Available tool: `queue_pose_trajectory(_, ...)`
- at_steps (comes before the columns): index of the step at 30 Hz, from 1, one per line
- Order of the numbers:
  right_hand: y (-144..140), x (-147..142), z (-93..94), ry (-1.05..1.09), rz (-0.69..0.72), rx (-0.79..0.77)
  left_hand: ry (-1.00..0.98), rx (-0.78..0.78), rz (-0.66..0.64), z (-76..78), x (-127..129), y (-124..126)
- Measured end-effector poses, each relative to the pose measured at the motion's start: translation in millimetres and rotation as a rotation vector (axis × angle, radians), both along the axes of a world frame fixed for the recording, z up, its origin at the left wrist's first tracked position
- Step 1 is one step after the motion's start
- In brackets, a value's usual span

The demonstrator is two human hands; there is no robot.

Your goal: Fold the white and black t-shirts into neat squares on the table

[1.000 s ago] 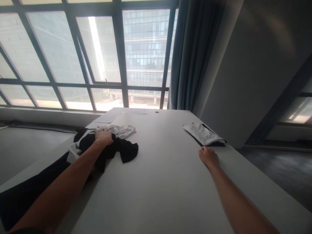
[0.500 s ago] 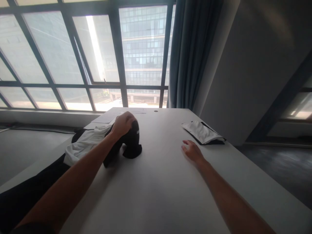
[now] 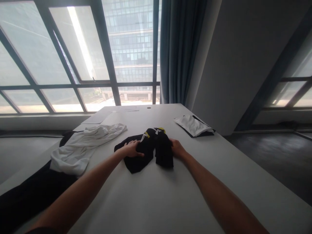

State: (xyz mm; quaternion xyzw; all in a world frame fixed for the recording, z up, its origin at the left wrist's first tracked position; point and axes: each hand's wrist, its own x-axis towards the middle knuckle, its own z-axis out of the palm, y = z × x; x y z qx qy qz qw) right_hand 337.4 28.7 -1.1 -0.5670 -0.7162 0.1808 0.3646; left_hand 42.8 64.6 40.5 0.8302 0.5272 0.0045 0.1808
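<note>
Two hands are working one black garment (image 3: 148,149) crumpled mid-table (image 3: 156,201). Left hand (image 3: 132,149) is lying on its left part, fingers pressing and pinching the cloth. Right hand (image 3: 177,150) is gripping its right edge, fingers curled into the fabric. White garment (image 3: 83,146) is lying to the left, apart. Folded white-and-black piece (image 3: 193,125) is sitting far right, near the wall.

No readable text; marks on black garment (image 3: 148,148) too blurred.

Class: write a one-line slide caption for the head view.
Both hands, left and right, rest on a black garment on a white table.
</note>
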Motion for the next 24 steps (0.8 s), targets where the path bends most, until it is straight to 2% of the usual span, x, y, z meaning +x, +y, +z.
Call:
queue_pose_trajectory(2, 3.9, 9.0, 1.9, 0.047, -0.135, 0.022, 0.084, -0.018, -0.027, -13.0, -8.1, -7.5)
queue_pose_trajectory(4, 8.0, 21.9, 6.2, 0.108, -0.358, 0.064, 0.097, 0.006, -0.053, -21.9, -19.6, -11.8)
queue_pose_trajectory(6, 10.3, 37.6, 11.0, 0.162, -0.576, 0.123, 0.078, 0.081, -0.057, -26.4, -33.4, -13.8)
queue_pose_trajectory(8, 9.9, 52.3, 13.6, 0.166, -0.675, 0.164, 0.044, 0.197, -0.048, -26.5, -47.5, -14.1)
queue_pose_trajectory(11, 6.1, 64.3, 10.4, 0.071, -0.639, 0.13, -0.027, 0.327, -0.069, -20.3, -68.3, -12.9)
queue_pose_trajectory(13, 3.5, 64.6, 5.3, -0.03, -0.554, 0.028, -0.043, 0.291, -0.054, -13.7, -84.6, -12.9)
queue_pose_trajectory(16, 0.4, 59.4, -1.1, -0.227, -0.402, -0.056, -0.001, 0.016, 0.007, -4.7, -113.2, -16.6)
queue_pose_trajectory(19, -1.5, 54.7, -2.9, -0.415, -0.388, -0.003, 0.026, -0.298, 0.021, 1.7, -130.1, -19.0)
queue_pose_trajectory(21, -1.7, 52.8, -2.9, -0.51, -0.401, 0.001, 0.016, -0.39, 0.007, 5.7, -122.6, -13.2)
queue_pose_trajectory(22, -1.5, 51.9, -2.9, -0.545, -0.395, -0.007, 0.006, -0.379, -0.006, 7.7, -112.5, -7.3)
queue_pose_trajectory(24, -0.9, 49.6, -3.3, -0.582, -0.376, -0.021, -0.026, -0.22, -0.014, 10.0, -83.6, 8.6)
